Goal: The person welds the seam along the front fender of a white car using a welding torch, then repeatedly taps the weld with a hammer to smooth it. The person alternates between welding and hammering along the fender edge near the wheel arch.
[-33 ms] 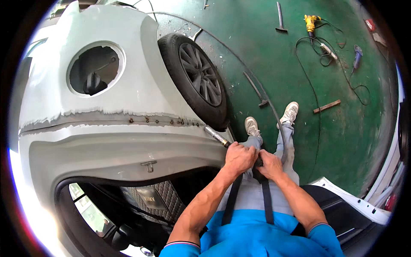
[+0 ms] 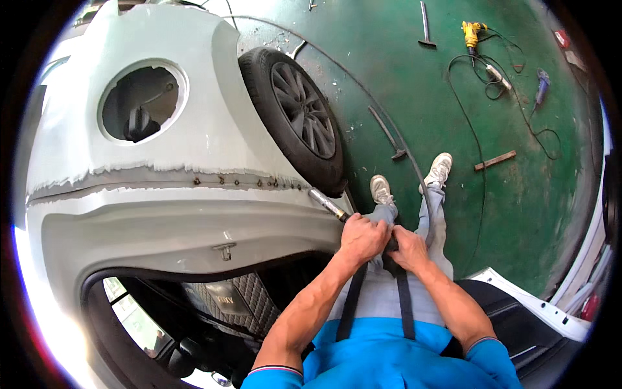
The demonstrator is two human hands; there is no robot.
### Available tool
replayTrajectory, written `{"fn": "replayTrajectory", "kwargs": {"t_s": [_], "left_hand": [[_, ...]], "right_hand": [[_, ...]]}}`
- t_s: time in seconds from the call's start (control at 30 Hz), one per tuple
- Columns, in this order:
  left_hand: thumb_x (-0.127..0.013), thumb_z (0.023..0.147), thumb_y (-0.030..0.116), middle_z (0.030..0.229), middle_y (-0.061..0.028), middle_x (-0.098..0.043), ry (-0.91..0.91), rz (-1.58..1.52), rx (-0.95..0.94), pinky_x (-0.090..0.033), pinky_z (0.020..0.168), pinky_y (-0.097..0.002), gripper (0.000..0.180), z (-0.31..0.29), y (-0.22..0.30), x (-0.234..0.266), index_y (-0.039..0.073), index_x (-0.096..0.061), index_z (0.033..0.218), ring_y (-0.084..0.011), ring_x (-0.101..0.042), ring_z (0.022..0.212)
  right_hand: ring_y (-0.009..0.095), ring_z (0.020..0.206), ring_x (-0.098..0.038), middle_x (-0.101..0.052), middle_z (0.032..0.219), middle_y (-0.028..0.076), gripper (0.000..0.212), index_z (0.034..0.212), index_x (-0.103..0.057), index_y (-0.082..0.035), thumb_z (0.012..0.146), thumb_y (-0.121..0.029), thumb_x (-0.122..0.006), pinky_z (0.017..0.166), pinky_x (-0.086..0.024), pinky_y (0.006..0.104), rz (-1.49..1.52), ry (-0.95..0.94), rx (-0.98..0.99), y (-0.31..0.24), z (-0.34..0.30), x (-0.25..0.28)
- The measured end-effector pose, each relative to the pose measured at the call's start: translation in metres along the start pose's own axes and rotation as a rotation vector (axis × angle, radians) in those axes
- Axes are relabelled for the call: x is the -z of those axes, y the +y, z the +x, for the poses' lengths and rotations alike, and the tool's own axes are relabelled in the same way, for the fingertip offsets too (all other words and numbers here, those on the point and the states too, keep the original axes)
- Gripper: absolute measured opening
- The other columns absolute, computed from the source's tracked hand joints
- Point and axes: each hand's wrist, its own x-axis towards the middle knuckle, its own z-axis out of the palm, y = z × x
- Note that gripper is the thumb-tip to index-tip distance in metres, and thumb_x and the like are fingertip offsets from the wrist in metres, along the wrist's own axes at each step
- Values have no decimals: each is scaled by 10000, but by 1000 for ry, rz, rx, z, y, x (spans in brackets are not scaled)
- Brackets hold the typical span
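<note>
I stand beside a white car body (image 2: pixel 168 227) sanded bare along a horizontal seam (image 2: pixel 194 178) with a row of small fasteners. Both my hands grip a slim metal hand tool (image 2: pixel 327 204) whose tip touches the right end of that seam. My left hand (image 2: pixel 363 236) is wrapped around the tool's front, and my right hand (image 2: pixel 408 249) holds its rear close behind. A thin dark hose (image 2: pixel 414 162) runs from the tool across the floor. The tool's body is mostly hidden inside my fists.
A black wheel (image 2: pixel 301 117) stands just beyond the tool. A round lamp hole (image 2: pixel 139 104) opens in the panel. On the green floor (image 2: pixel 402 78) lie a hammer (image 2: pixel 424 26), a yellow drill (image 2: pixel 472 31), a grinder (image 2: pixel 541 81), a wood strip (image 2: pixel 495 160) and cables. A white panel (image 2: pixel 538 305) lies at my right.
</note>
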Motion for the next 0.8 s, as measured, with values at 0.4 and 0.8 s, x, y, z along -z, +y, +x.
{"fn": "replayTrajectory", "kwargs": {"t_s": [0.4,0.8], "left_hand": [[-711,866,231,556,-48,-616,117,-1,3,-440,565,-393,299,5,-6,-5,137,-543,637,-238,-627,522],[-658,836,227,562,-49,-627,125,25,71,-431,592,-380,217,10,-4,-18,152,-572,651,-211,-618,517]], "right_hand": [[405,883,-661,-640,922,145,404,1001,-575,-45,671,-105,-802,695,-532,497,-14,25,55,9,13,-4],[431,899,-650,-653,921,179,434,1027,-551,-47,677,-114,-800,737,-520,510,-8,-84,57,33,25,-3]]}}
